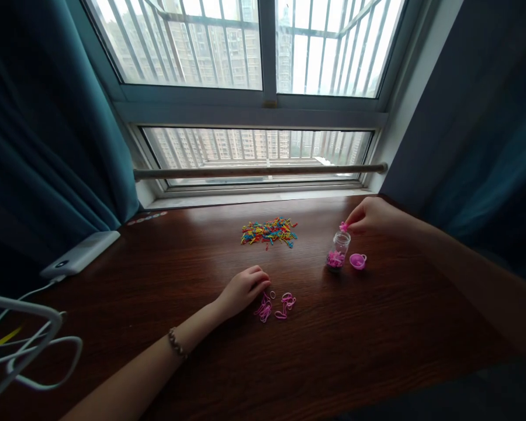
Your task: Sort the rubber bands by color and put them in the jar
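Note:
My right hand (370, 215) is closed in a pinch on small pink rubber bands (343, 226) directly over the mouth of a clear glass jar (341, 238). More pink bands (335, 259) lie in the bottom of that jar, which stands upright. Beside it on the right is a small pink cup-shaped lid (358, 261) with a loop on its rim. My left hand (244, 288) rests on the table, fingers loosely bent and nothing seen in them. Close to its fingertips lie loose pink rubber bands (264, 308) and a second little cluster of pink bands (286, 306).
A pile of red, yellow and blue rubber bands (269, 231) lies toward the window on the brown wooden table (193, 251). At the left are a white power bank (81, 254) and looped white cables (48, 345). Blue curtains (56, 117) hang on both sides.

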Available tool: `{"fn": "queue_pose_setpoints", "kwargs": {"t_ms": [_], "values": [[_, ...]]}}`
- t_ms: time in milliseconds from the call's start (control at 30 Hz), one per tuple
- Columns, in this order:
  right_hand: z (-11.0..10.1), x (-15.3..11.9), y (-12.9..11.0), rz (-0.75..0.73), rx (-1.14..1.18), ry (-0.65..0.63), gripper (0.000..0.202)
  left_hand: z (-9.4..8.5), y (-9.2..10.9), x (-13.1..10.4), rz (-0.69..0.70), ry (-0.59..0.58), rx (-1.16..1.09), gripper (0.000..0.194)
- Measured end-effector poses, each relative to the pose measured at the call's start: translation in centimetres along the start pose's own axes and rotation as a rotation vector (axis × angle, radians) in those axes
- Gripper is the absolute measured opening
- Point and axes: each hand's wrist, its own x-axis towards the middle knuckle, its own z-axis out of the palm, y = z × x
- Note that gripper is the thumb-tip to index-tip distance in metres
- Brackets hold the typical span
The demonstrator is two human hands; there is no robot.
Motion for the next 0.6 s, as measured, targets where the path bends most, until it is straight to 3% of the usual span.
{"fn": "queue_pose_setpoints", "kwargs": {"t_ms": [267,600], "values": [[1.5,1.3,-0.2,-0.090,-0.256,-0.115,0.014,-0.1,0.0,0.0,0.025,-0.007,0.010,0.030],[2.2,1.3,-1.3,-0.101,-0.399,-0.077,0.008,-0.1,-0.3,0.0,0.024,-0.004,0.008,0.028]]}}
